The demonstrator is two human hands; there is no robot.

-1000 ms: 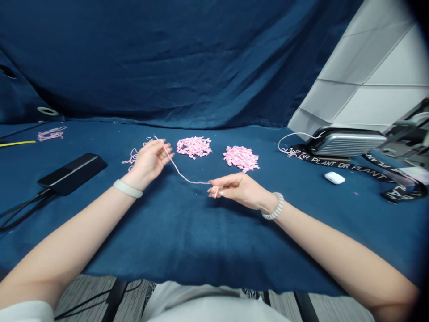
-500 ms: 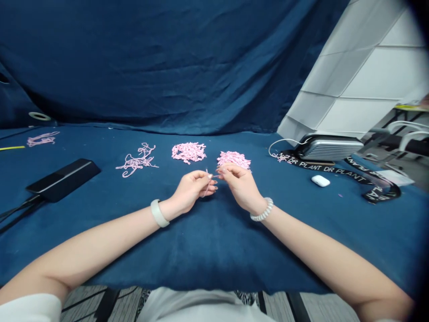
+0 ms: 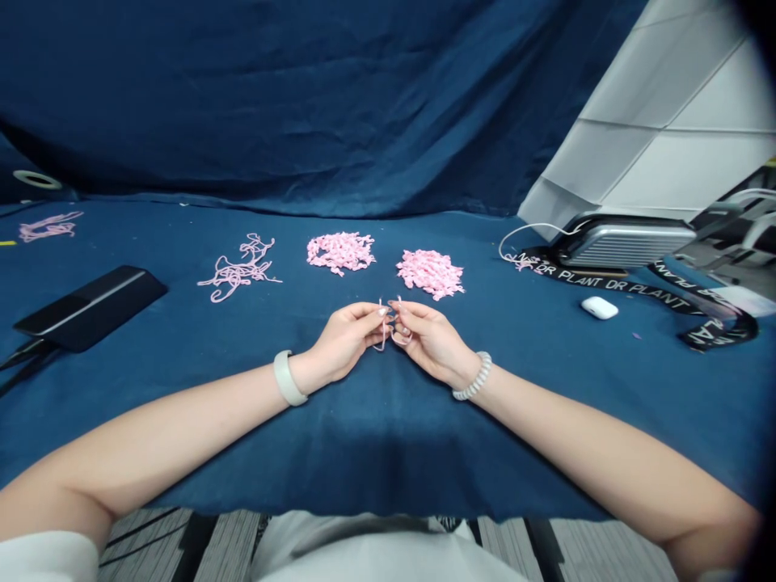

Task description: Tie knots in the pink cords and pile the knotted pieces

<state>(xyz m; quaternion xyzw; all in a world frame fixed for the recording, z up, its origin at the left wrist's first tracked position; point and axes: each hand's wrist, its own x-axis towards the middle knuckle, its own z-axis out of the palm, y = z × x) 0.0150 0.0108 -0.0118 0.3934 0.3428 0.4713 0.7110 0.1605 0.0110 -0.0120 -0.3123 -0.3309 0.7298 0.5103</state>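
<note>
Between my fingertips is a thin pink cord (image 3: 381,346), bent into small loops that hang below the fingers. My left hand (image 3: 355,335) pinches it from the left, thumb against forefinger. From the other side my right hand (image 3: 435,339) pinches the cord too, its fingertips almost meeting those of the left. Just beyond the hands lie two heaps of small pink knotted pieces, a left heap (image 3: 341,252) and a right heap (image 3: 430,273). A loose tangle of pink cord (image 3: 241,271) is spread further left. Fine detail of the cord is partly hidden by the fingers.
A black device (image 3: 90,307) with cables lies at left, and a pink cord bundle (image 3: 49,227) behind it. To the right are a silver ridged case (image 3: 630,242), a black lettered strap (image 3: 606,283) and a white earbud case (image 3: 600,307). Blue cloth (image 3: 376,453) covers the table.
My right hand has turned and come closer to the left, its fingers now curled around a cord loop. The view has tilted down slightly, so the right heap shows fully.
</note>
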